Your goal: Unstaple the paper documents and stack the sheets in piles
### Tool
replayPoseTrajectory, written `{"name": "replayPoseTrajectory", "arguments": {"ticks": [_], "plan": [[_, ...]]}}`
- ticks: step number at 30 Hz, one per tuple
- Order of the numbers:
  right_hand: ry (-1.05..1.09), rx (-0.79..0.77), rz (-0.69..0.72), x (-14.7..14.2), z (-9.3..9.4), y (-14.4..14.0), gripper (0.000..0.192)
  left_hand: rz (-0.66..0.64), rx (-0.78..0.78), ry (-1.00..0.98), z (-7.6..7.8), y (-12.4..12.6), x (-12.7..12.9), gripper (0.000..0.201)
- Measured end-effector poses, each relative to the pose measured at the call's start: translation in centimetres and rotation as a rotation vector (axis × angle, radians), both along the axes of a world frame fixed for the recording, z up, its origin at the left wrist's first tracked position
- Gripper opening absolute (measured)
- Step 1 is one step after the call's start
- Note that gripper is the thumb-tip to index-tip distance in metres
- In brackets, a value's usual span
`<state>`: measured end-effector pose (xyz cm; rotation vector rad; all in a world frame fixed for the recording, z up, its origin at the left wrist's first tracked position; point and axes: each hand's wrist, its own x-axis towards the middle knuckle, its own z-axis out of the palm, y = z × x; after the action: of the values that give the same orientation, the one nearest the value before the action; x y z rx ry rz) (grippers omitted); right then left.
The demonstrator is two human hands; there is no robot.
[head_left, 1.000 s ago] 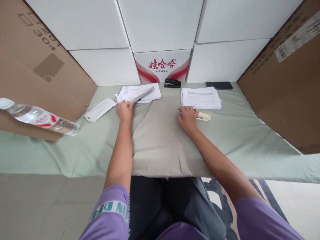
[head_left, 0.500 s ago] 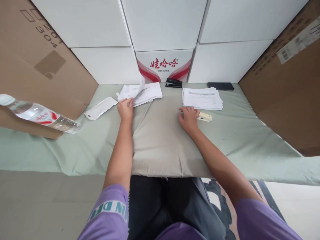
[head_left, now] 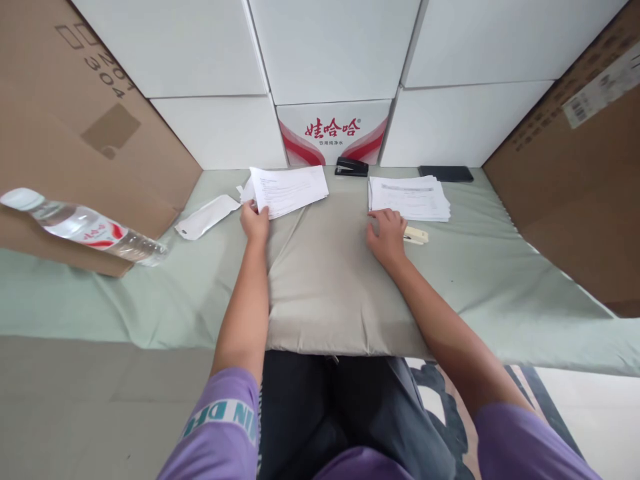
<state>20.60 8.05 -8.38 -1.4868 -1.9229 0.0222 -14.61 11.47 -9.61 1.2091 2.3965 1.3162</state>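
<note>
Both arms are reaching straight out over a grey cushion [head_left: 325, 280] that is lying on the pale green cloth [head_left: 500, 280]. The two hands are well apart, one on each side of the cushion.

The left hand [head_left: 255, 222] is pinching the near corner of a sheet of paper [head_left: 290, 189]. The thumb and fingers are closing on that corner. The sheet is lying on top of the left pile of papers [head_left: 247, 192], at the far left edge of the cushion.

The right hand [head_left: 387, 233] is lying flat, palm down, fingers a little spread. It is not holding anything. Its fingertips are touching the near edge of the right pile of papers [head_left: 410, 197]. A small cream box [head_left: 417, 235] is sitting just beside this hand.

A black stapler [head_left: 351, 167] is sitting between the two piles, at the back. A dark phone [head_left: 447, 173] is lying behind the right pile. A flat white packet [head_left: 207, 217] is lying to the left of the left hand. A water bottle [head_left: 85, 225] is lying on its side far to the left; I cannot tell how much is in it. White boxes [head_left: 330, 53] are standing in a wall behind it all.
</note>
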Motion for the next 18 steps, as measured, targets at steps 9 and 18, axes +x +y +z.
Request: {"name": "replayPoseTrajectory", "arguments": {"ticks": [9, 18], "plan": [[0.123, -0.064, -0.215, 7.1, 2.3, 2.1, 0.032, -0.238, 0.258, -0.649, 0.7, 0.5, 1.8, 0.02], [0.014, -0.317, -0.264, 7.7, 0.9, 3.1, 0.035, -0.578, -0.276, -0.862, 3.6, -2.6, 5.6, 0.022]]}}
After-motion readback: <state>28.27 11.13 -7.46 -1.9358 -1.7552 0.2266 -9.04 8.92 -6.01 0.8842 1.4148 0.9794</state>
